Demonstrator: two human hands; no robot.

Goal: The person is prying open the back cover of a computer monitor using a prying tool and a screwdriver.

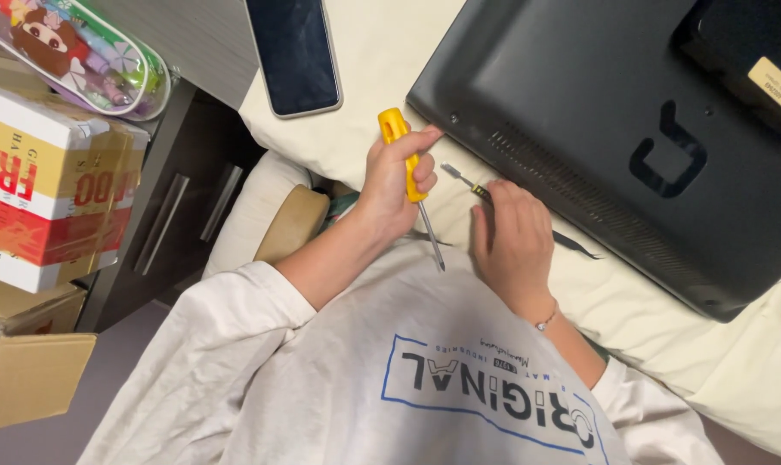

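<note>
The left hand is clenched around a yellow screwdriver, shaft pointing toward 5 o'clock. The right hand pinches a small bit, just at 7 o'clock of the black monitor.

A cream-covered bed is seen under soft, even light. Left of the bed, a dark drawer unit with metal handles is placed; further left, cardboard boxes are stacked on a grey floor.

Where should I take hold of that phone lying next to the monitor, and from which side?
Grip the phone across its two long edges, coming straight down from above. It lies flat, screen up, on the cream cloth, with both long sides uncovered and apart from the black monitor.
</note>
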